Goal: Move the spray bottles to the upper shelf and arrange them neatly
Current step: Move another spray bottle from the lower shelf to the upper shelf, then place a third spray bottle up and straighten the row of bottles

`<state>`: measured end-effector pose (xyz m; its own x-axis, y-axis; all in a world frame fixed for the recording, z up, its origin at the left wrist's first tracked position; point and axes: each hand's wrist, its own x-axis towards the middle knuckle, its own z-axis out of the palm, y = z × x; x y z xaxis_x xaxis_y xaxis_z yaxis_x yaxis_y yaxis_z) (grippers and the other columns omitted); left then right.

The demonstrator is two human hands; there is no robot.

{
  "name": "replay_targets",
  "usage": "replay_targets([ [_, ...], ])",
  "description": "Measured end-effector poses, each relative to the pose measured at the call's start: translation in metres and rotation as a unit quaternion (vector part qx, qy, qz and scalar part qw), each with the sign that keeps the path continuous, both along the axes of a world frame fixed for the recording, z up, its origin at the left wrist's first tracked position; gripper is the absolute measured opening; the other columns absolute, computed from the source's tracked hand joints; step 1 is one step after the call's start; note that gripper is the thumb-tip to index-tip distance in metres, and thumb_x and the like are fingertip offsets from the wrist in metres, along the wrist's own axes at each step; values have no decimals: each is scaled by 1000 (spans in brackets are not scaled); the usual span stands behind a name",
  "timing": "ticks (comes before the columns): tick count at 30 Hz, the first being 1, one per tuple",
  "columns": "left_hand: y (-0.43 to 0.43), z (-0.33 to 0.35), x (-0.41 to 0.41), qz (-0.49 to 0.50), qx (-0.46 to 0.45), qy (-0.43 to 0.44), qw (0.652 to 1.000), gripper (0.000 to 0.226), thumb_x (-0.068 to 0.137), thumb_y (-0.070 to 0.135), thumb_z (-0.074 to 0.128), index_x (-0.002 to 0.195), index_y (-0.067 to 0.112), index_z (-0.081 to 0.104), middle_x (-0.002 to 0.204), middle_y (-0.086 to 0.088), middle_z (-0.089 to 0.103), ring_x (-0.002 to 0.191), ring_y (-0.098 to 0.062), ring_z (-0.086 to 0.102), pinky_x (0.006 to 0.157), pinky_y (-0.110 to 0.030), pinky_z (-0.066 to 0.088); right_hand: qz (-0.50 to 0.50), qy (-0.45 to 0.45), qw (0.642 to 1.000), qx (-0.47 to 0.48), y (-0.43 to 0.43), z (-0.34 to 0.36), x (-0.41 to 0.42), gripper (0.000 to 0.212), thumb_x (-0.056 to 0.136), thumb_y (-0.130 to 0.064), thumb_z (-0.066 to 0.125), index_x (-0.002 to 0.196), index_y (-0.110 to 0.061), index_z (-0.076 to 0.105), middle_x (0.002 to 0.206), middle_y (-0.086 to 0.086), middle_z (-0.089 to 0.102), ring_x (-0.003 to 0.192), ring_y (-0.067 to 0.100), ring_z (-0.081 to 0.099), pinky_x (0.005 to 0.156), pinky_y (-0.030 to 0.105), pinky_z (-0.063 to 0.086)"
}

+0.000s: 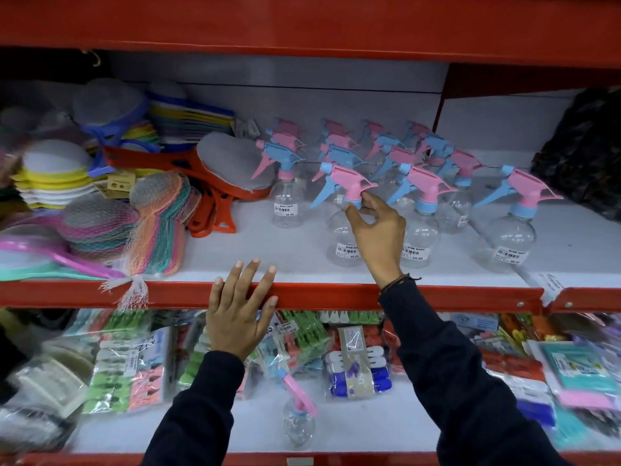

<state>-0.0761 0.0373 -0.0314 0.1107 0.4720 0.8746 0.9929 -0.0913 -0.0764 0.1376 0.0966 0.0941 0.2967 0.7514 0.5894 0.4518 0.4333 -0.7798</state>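
Observation:
Several clear spray bottles with pink and blue trigger heads stand in rows on the upper shelf point(255, 257). My right hand point(378, 227) pinches the neck of a front-row spray bottle point(342, 243), just under its pink trigger. Two more front bottles stand to its right: one point(418, 237) close by and another point(510, 243) further off. My left hand point(240, 314) rests flat on the shelf's red front rail, fingers spread, holding nothing. One spray bottle point(297, 422) stands on the lower shelf, between my arms.
Stacked mesh scrubbers and an orange-handled brush point(215, 203) fill the left of the upper shelf. A dark bundle point(584, 156) sits at the far right. Bagged clothes pegs point(124, 364) and packets crowd the lower shelf. A red shelf board point(302, 21) runs overhead.

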Motion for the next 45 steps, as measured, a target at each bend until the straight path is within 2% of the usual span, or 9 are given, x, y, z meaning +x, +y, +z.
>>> replay_targets([
  [5,-5,4,1,-4,-37,-12,999,45,99,45,25,141,31,31,142,0,38,138,-18,24,116,-33,5,13,20,1000,0,-23,0,2,36,83,-33,64,115,-19,60,113,-1,67,100,11,61,84,24,46],
  [10,-14,6,-11,-16,-65,-49,997,47,99,44,23,141,24,33,144,-3,37,137,-22,25,116,-32,3,26,28,998,58,-93,-39,-9,22,85,-32,60,106,-31,56,98,-9,62,92,7,58,83,22,45],
  [14,-18,8,-41,-1,-86,-80,993,50,97,41,27,143,20,30,146,-8,40,138,-23,23,116,-31,0,93,-40,994,-39,-130,-116,-21,24,84,-44,53,103,-29,58,95,-15,59,90,6,58,82,32,50],
  [19,-17,6,-54,-4,-85,-40,996,49,98,40,28,143,20,32,145,-7,40,138,-22,22,116,-31,0,158,-185,935,-257,-145,-203,-25,76,69,-78,46,122,-24,48,117,-8,52,103,9,50,85,29,45],
  [27,-14,4,-55,-16,-80,-49,995,48,97,39,31,142,22,33,145,-6,41,139,-21,21,117,-31,0,206,-157,904,-340,-138,-250,-40,25,74,-25,75,88,-21,54,93,5,54,88,22,53,74,26,42],
  [35,-13,4,-55,-29,-71,-55,996,47,97,38,33,142,24,33,145,-5,42,140,-18,19,116,-34,4,230,-68,933,-267,-139,-175,-29,26,69,-21,80,87,-27,62,85,-4,61,75,0,54,63,10,40],
  [39,-14,4,-54,-28,-79,-68,994,46,98,39,31,141,24,34,144,-5,43,140,-18,20,116,-35,4,224,-23,955,-193,-146,-100,-23,32,62,-35,80,87,-40,61,94,1,67,83,18,62,69,18,49],
  [42,-16,4,-54,-30,-93,-70,993,46,99,40,28,142,24,33,145,-5,42,141,-19,21,117,-36,4,233,11,964,-131,-143,-52,-22,37,57,-48,80,91,-41,65,92,-1,71,84,32,65,74,46,56],
  [45,-17,7,-54,-32,-103,-73,991,46,99,41,25,141,24,33,144,-4,42,139,-20,24,116,-37,8,220,37,973,-63,-132,-5,-28,42,60,-42,81,97,-32,66,94,4,71,76,23,67,65,36,59],
])
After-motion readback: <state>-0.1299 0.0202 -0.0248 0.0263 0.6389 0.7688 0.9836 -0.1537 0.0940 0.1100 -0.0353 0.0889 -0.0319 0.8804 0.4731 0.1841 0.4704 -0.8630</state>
